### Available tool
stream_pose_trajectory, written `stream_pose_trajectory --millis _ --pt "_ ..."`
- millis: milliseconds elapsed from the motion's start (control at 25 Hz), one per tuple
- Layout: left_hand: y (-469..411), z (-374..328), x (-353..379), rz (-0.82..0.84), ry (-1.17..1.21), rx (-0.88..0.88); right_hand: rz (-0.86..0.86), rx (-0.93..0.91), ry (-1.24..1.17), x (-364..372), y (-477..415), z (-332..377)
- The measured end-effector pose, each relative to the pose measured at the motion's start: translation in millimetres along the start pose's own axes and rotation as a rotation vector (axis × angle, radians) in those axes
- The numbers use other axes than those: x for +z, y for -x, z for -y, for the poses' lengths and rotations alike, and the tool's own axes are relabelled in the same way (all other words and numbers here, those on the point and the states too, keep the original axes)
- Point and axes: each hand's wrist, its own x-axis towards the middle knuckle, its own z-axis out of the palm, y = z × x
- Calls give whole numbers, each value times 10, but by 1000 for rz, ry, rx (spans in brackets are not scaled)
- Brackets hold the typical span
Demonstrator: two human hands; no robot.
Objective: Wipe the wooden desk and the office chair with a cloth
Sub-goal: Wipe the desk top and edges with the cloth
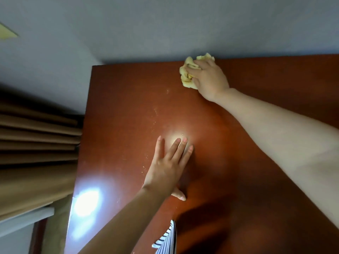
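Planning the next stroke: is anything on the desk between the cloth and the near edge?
Only the left hand, flat on the desk, nearer and slightly left of the cloth the right hand grips; otherwise small specks.

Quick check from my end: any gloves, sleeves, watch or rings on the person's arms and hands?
No gloves, ring, watch or bracelet shows on the left hand or right hand. The left forearm and right forearm are uncovered, with no sleeve on them. The only clothing in view is white fabric with dark stripes at the bottom edge.
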Motion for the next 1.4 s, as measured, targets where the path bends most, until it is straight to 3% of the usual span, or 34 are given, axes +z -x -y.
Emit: stream_pose_trajectory --millis 240,480,960,1400 --pt "52 -33 -67 12 31 -45 94 -197 25 166 -157 672" --pt "472 -98 117 -37 164 -183 153 -307 -15 206 306 830" --pt "1646 -213 902 -20 346 -495 101 -212 -27 299 2139 1590" --pt "2258 -181 1464 15 480 -595 -43 -203 -29 500 3241 2228"
